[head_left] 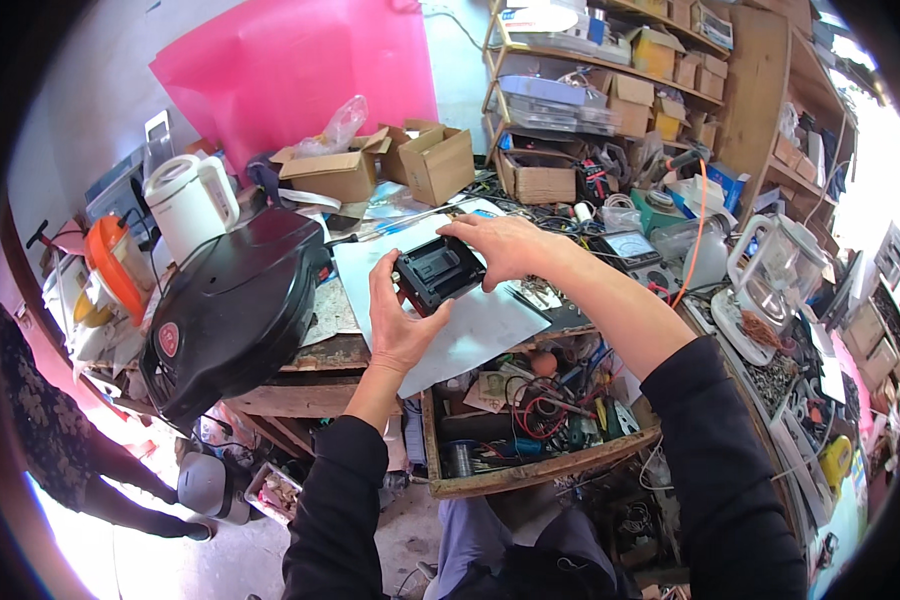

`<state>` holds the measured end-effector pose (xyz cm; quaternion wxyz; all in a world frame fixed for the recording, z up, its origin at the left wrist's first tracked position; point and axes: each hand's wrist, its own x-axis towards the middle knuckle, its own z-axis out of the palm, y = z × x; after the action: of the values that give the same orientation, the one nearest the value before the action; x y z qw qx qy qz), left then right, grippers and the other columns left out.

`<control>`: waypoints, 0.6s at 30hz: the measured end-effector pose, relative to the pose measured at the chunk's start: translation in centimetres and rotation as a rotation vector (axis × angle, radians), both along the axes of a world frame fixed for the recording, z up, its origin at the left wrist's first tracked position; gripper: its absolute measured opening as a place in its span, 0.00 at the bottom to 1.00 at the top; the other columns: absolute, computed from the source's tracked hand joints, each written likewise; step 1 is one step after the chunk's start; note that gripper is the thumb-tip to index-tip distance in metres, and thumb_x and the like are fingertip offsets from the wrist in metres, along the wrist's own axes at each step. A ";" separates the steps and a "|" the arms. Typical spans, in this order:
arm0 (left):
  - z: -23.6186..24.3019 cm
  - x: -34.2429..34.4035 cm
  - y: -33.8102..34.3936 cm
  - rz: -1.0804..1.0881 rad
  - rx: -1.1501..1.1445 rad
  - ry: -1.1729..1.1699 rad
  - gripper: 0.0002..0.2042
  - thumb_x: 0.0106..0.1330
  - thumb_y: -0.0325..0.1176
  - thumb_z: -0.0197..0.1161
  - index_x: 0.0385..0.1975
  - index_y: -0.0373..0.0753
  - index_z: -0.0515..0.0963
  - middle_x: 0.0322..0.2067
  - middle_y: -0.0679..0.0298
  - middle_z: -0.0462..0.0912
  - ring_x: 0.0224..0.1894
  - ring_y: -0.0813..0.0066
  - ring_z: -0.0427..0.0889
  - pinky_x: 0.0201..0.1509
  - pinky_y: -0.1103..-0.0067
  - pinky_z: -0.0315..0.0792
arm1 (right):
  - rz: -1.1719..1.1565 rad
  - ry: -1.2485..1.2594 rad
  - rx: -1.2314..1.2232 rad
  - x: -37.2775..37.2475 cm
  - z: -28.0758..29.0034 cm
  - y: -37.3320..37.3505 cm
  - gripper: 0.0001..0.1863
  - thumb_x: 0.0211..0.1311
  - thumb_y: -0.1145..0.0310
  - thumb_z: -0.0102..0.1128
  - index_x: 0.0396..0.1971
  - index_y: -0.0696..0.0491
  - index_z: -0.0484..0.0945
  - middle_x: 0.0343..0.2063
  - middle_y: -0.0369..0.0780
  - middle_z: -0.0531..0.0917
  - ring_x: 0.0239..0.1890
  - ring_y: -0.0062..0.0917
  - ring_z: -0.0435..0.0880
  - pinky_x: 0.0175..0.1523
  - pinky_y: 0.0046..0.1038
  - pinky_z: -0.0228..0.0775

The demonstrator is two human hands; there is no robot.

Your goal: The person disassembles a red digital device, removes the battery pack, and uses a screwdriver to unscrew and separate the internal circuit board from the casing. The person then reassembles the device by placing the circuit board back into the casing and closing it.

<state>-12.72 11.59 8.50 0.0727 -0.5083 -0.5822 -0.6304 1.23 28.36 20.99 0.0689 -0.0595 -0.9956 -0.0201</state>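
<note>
A black rectangular plastic housing (438,272) with a recessed, open-looking face is held up over a white sheet (505,328) on the workbench. My left hand (402,325) grips its left and near edges, thumb and fingers wrapped round it. From the far right side my right hand (505,248) holds it too, its fingers over the top edge and its thumb at the right side. What lies under the housing is hidden.
An open drawer (545,470) full of tools and wires juts out before me. A black electric griddle (240,300) and a white jug (190,195) stand left. Cardboard boxes (440,165), an analog meter (630,247) and a clear blender jar (782,265) surround the bench. Someone's legs (120,480) show left.
</note>
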 end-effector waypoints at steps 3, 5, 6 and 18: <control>0.5 0.5 -0.8 -0.016 -0.081 0.120 0.50 0.48 0.31 0.82 0.72 0.33 0.57 0.66 0.50 0.64 0.66 0.56 0.72 0.64 0.67 0.79 | -0.038 0.046 0.020 1.9 0.3 -1.7 0.43 0.44 0.73 0.75 0.66 0.53 0.67 0.55 0.45 0.80 0.56 0.43 0.84 0.52 0.43 0.80; 0.3 0.6 -0.5 -0.055 -0.079 0.169 0.52 0.48 0.31 0.83 0.72 0.33 0.56 0.65 0.48 0.65 0.67 0.52 0.72 0.67 0.66 0.76 | -0.071 0.120 0.081 3.2 -0.4 -1.5 0.39 0.46 0.75 0.72 0.63 0.55 0.68 0.51 0.45 0.81 0.53 0.43 0.85 0.47 0.43 0.81; 0.1 0.6 -0.2 -0.049 -0.070 0.220 0.52 0.48 0.31 0.83 0.72 0.32 0.56 0.65 0.47 0.66 0.66 0.51 0.72 0.67 0.66 0.75 | -0.056 0.183 0.134 3.8 -0.9 -1.4 0.40 0.47 0.78 0.70 0.64 0.56 0.66 0.49 0.44 0.80 0.52 0.42 0.85 0.44 0.42 0.82; 0.0 1.3 -0.7 -0.030 0.040 0.352 0.54 0.49 0.27 0.84 0.74 0.32 0.53 0.67 0.45 0.65 0.69 0.48 0.72 0.72 0.63 0.72 | -0.090 0.524 0.166 6.4 -4.2 -3.5 0.42 0.47 0.82 0.65 0.67 0.52 0.63 0.62 0.45 0.77 0.53 0.43 0.86 0.43 0.40 0.83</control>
<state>-11.42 10.91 8.53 0.1741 -0.6181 -0.5401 -0.5440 7.59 24.86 16.79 0.3279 -0.1012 -0.9351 -0.0885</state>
